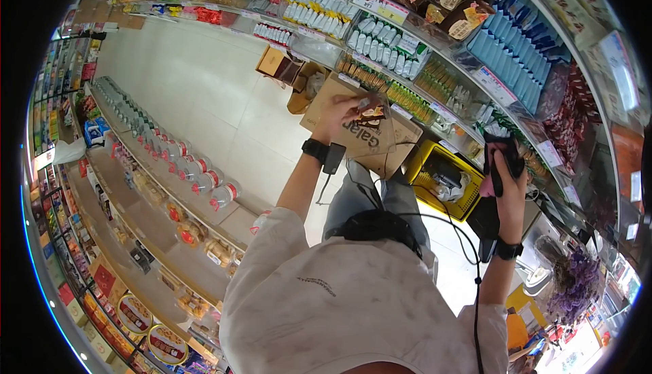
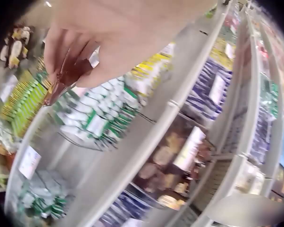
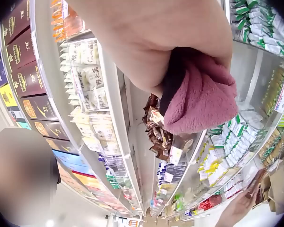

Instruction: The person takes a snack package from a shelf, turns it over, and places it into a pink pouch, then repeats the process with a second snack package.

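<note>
My left hand (image 1: pixel 333 117) pinches a brown wrapped packet (image 2: pixel 73 66) between fingers and thumb, in front of the lower shelves. A cardboard box (image 1: pixel 326 102) lies below it, and a see-through plastic piece overlaps the box's printed top in the head view. Bunched in my right hand (image 1: pixel 508 173) is a cloth (image 3: pixel 203 97), pink on one face and dark on the other. The right hand stands close to the shelf fronts at the right. Green-and-white packets (image 2: pixel 101 109) sit in a clear bin behind the left hand in the left wrist view.
A yellow basket (image 1: pixel 468 204) with items inside stands by my legs. Shelves of wrapped snacks curve around the front and right. Large bottles (image 1: pixel 204 180) line a low shelf at the left. Cables hang across my body. An open small carton (image 1: pixel 299 99) sits on the floor.
</note>
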Demonstrator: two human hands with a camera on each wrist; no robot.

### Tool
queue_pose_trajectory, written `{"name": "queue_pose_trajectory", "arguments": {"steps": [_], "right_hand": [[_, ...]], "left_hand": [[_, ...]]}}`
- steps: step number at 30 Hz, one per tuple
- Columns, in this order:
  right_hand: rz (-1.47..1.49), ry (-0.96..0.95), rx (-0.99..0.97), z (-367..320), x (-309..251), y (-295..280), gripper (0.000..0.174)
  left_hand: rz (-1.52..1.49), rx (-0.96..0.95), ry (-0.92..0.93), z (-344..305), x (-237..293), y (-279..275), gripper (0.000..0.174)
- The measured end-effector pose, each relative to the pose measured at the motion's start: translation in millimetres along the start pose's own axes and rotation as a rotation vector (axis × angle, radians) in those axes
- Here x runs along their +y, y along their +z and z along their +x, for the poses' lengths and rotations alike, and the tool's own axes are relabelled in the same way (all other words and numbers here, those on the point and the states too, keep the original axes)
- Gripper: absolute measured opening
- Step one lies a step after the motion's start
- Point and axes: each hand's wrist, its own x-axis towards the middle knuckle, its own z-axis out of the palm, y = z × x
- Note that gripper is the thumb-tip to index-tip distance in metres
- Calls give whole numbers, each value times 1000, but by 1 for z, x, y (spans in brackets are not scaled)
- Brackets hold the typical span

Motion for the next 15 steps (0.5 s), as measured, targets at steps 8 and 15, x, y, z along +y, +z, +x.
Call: {"name": "queue_pose_trajectory", "arguments": {"steps": [8,15], "right_hand": [[-541,-161,56,-6,65,-52,36],[-132,17,159,-15,66,-54,25]], "left_hand": [[-65,265,-108,92,-146,-22,17],[-101,287,-83,122,-155,3,32]]}}
